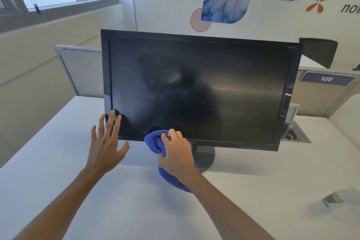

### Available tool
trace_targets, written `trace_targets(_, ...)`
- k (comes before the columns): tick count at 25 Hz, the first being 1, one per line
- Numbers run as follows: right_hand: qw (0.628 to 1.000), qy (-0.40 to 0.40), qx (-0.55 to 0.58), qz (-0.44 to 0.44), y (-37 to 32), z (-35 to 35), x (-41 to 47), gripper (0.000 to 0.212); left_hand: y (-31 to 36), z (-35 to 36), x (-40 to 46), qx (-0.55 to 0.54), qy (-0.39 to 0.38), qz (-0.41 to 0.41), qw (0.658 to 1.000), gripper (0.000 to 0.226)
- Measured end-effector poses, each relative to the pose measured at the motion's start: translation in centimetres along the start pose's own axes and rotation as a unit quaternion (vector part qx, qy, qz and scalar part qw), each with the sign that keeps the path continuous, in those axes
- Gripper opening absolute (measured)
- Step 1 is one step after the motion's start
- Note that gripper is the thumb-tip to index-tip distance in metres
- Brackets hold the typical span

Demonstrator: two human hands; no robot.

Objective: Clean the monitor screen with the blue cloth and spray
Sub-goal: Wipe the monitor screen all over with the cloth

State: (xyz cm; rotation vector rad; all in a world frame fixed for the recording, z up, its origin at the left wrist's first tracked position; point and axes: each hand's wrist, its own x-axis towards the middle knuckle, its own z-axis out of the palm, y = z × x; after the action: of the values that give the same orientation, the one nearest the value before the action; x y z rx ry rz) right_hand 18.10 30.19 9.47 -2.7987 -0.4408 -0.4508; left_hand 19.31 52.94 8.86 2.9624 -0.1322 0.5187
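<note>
The right hand (176, 152) grips the bunched blue cloth (155, 142) against the monitor's (194, 87) bottom bezel, the open left hand (106, 142) braces its lower-left corner, and a spray bottle (341, 198) lies near the desk's (58, 161) right edge.

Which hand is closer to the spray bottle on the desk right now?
Right. The right hand, bunching the blue cloth at the monitor's bottom edge, is nearer the spray bottle at the desk's far right. The left hand is open by the monitor's lower-left corner, farther away.
</note>
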Motion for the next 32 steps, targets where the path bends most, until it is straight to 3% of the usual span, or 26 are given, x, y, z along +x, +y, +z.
trace_targets(7, 0.996, -0.044, 0.008, -0.078, -6.8, 1.8, 3.7, 0.038, -2.1, -0.4, -0.3, -0.187, 0.023, 0.015, 0.982, 0.099)
trace_targets(12, 0.992, -0.065, 0.003, -0.106, -11.0, 3.2, 5.5, 0.044, -3.6, -0.5, -0.2, -0.243, 0.02, 0.059, 0.968, 0.083)
trace_targets(18, 0.995, -0.036, 0.037, -0.082, -11.9, 4.7, 4.7, 0.047, -3.6, -1.9, -0.5, -0.277, -0.006, 0.052, 0.959, 0.081)
trace_targets(22, 0.994, -0.058, 0.058, -0.07, -11.9, 5.0, 4.7, 0.055, -3.4, -2.0, -0.6, -0.288, -0.024, 0.043, 0.956, 0.081)
trace_targets(28, 0.991, -0.101, 0.074, -0.05, -12.2, 3.5, 6.2, 0.039, -3.7, -2.3, -0.4, -0.298, -0.053, 0.029, 0.953, 0.098)
trace_targets(32, 0.993, -0.061, 0.085, -0.052, -12.3, 3.6, 5.3, 0.041, -4.1, -2.3, -0.4, -0.302, -0.063, 0.022, 0.951, 0.101)
